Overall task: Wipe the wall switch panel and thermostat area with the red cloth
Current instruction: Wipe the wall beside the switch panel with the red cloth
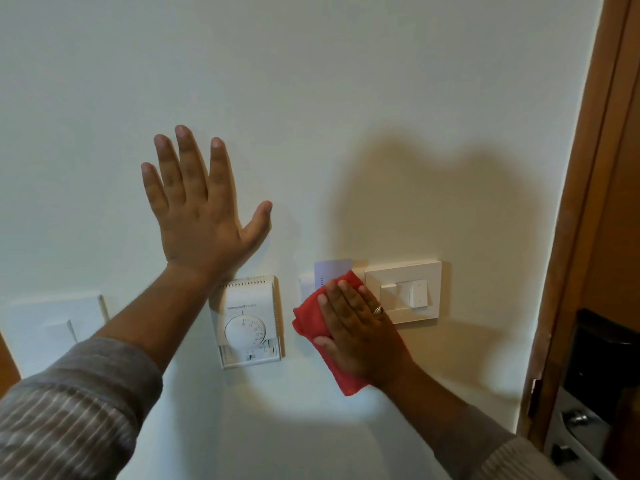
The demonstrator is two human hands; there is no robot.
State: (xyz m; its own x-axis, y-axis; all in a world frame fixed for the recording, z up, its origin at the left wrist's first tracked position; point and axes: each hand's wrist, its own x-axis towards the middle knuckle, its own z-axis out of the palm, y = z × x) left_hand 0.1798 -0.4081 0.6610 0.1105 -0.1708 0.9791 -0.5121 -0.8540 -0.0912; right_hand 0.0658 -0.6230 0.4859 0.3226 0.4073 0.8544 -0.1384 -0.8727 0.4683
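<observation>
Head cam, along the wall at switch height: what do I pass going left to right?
Blank white wall plate → thermostat → red cloth under the right hand → switch panel → wooden door frame.

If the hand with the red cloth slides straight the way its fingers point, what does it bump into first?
The right hand points up and slightly left along the wall. Its fingertips are right below a pale card holder, so it would probably meet that first. The switch panel sits off to its right.
</observation>
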